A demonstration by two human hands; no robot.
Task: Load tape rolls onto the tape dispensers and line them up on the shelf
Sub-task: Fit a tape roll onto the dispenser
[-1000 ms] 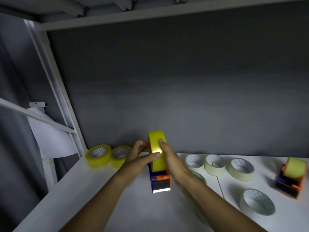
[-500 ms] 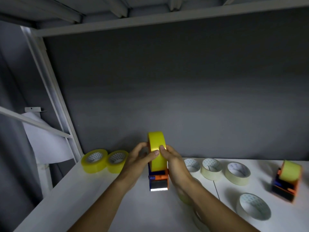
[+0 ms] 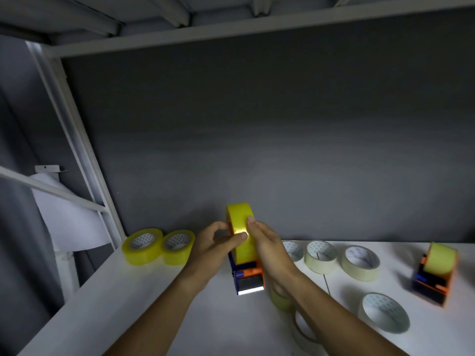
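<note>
Both hands, left hand [image 3: 214,244] and right hand [image 3: 267,246], pinch the yellow roll [image 3: 240,231] seated upright on the centre dispenser [image 3: 248,277]; judging by this, next comes threading tape toward the near blade.

The glossy yellow tape roll [image 3: 241,233] sits on an orange and blue plastic dispenser [image 3: 248,274]; the white shelf board [image 3: 128,312] looks smooth and matt.
</note>
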